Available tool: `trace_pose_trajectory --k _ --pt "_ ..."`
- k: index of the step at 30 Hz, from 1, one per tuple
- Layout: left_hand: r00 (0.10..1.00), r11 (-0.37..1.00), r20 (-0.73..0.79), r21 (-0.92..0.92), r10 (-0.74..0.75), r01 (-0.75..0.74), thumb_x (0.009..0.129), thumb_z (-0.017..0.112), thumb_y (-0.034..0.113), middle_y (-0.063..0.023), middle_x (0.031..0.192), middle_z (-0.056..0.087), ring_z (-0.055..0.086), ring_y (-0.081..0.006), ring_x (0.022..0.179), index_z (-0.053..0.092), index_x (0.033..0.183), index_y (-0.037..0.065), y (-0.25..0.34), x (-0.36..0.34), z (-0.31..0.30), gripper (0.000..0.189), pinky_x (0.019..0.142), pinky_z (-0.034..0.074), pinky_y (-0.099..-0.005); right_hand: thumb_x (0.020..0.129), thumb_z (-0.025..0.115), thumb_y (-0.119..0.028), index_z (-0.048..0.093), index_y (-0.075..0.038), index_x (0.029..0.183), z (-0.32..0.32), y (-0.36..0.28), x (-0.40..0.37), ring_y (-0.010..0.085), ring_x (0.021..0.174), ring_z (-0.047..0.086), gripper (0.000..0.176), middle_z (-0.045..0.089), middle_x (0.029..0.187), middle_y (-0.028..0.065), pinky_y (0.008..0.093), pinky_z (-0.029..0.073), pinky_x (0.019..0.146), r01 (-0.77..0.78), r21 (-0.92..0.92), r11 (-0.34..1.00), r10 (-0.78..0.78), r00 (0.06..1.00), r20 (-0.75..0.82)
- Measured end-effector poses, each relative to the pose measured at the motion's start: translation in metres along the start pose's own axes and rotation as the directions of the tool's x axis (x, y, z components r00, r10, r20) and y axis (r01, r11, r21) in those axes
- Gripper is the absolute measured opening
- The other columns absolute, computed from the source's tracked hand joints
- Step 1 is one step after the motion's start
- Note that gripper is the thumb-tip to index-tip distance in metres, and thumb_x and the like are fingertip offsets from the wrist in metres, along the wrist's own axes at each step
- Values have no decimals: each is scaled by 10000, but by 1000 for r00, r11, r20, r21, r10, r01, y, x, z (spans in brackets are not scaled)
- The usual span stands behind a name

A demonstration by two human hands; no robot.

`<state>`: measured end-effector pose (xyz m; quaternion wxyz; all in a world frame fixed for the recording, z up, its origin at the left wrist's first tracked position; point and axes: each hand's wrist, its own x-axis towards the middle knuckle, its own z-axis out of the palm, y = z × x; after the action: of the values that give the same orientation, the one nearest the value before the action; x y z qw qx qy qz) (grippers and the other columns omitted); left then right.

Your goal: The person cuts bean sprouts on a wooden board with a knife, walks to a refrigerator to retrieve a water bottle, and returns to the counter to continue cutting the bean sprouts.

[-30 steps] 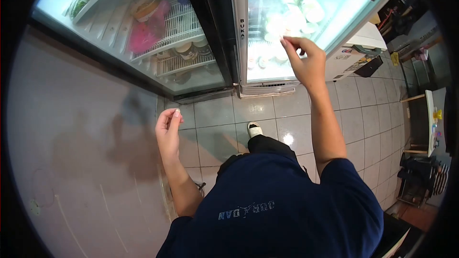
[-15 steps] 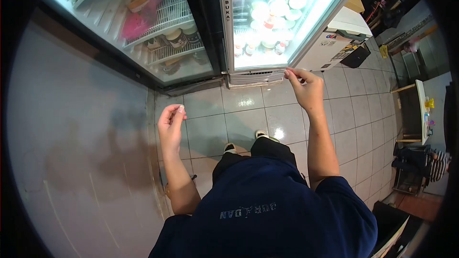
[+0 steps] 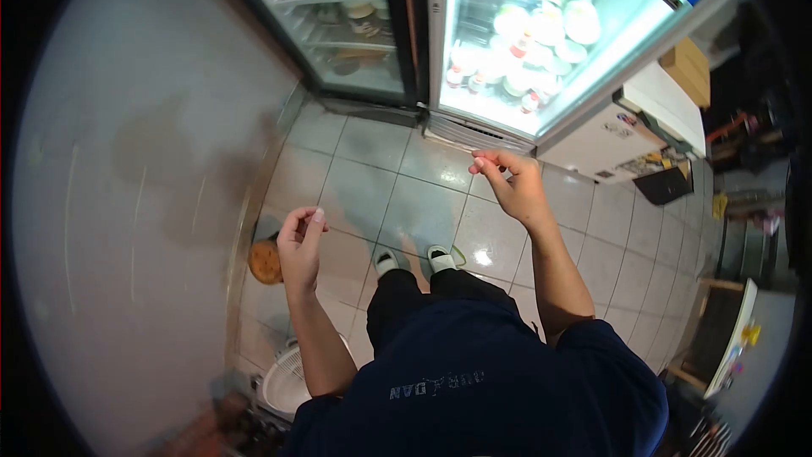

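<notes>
My left hand is raised over the floor near the grey wall, its fingers curled in and the thumb resting against them. Nothing shows in it. My right hand is held out in front of the lit fridge, with thumb and fingertips brought together in a loose pinch and nothing visible between them. Neither hand touches anything else. Inside the lit fridge are several white rounded items and small bottles with red labels.
A darker glass-door fridge stands at the upper left, beside the grey wall. To the right are a white chest freezer with a cardboard box on it. A round brown object and a white basket are at the lower left.
The view has turned and shifted, so the fridges appear higher and further right. The brown object and basket show more fully. My right hand sits lower and more to the left in view.
</notes>
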<state>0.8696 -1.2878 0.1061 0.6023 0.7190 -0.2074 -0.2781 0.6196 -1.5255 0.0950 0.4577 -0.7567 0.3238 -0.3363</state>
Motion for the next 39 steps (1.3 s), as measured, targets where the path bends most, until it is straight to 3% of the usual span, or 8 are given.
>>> trace_pose_trajectory --k 9,13,17,21,25,30,37,39 --pt "823 988 -567 -100 39 -116 949 646 109 10 851 598 554 -94 803 635 991 28 -37 -204 -68 92 767 448 -243 862 754 -189 758 -44 872 76 -38 -24 125 715 683 146 740 794 73 257 495 629 276 107 955 -295 854 428" --pt "563 986 -827 -99 -7 -133 944 656 105 14 842 589 554 -87 797 634 983 19 -39 -343 -71 97 761 440 -231 932 660 -168 741 -26 1011 128 -83 -84 112 769 682 181 751 840 60 249 506 660 261 286 922 -386 678 625" --pt "251 987 -967 -75 -37 -143 948 652 111 15 823 589 551 -84 780 638 978 19 -59 -496 -44 98 757 435 -227 975 546 -52 623 -22 1254 172 -120 -181 155 865 680 291 713 1085 108 273 522 765 149 536 831 -553 316 771" --pt "6 988 -994 -106 -106 -111 948 654 131 15 819 590 550 -85 781 641 983 24 -82 -647 15 113 755 432 -233 979 514 -16 622 -10 1232 179 -163 -322 168 950 650 275 591 1291 126 271 519 802 38 654 756 -654 90 751" --pt "-290 988 -948 -103 -133 -118 944 661 152 16 820 592 549 -84 781 643 983 31 -90 -771 86 128 752 426 -232 955 579 -47 682 -22 1118 162 -187 -468 166 956 643 194 625 1239 115 277 514 767 -134 741 658 -753 -93 652" --pt "-579 984 -798 -97 -166 -149 941 670 174 21 808 594 543 -78 764 650 977 48 -95 -874 161 133 721 411 -229 867 722 -105 732 -26 865 125 -211 -592 174 913 642 80 685 1102 93 286 490 712 -48 797 602 -761 -337 554" --pt "-753 968 -610 -115 -246 -224 935 676 169 20 800 601 545 -77 743 656 978 50 -136 -947 185 128 712 411 -225 860 719 -78 730 -35 977 144 -219 -701 152 876 644 125 688 1105 86 269 475 725 -151 799 582 -703 -587 401" --pt "-745 957 -603 -140 -285 -253 938 675 170 17 805 604 547 -79 749 655 972 48 -151 -962 170 128 713 421 -227 871 704 -63 680 -53 1151 148 -225 -732 129 857 646 281 689 1110 82 258 466 744 -130 583 802 -524 -620 584"
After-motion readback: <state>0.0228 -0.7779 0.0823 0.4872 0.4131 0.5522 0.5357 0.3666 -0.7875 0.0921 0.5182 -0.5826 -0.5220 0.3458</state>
